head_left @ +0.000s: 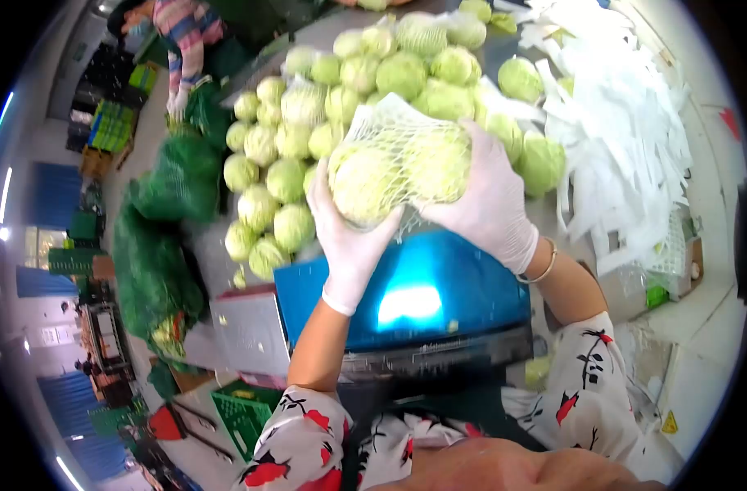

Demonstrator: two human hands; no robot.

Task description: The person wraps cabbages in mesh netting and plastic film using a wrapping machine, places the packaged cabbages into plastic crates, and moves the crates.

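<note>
Both my hands wear thin white gloves. Between them I hold two pale green cabbages (399,173) side by side in a white mesh net. My left hand (346,241) wraps the left cabbage from below and outside. The right cabbage is gripped by my right hand (492,196), its thumb underneath and its fingers along the outer side. Beneath the hands is a blue shiny surface (406,286) on a dark-edged machine or scale. Beyond them a pile of loose cabbages (402,75) covers the table, a few of them netted.
White net sleeves (619,139) lie heaped at the right. Green mesh sacks (156,254) stand along the left edge. A person in a striped sleeve (189,53) works at the upper left. A green crate (246,413) sits on the floor below.
</note>
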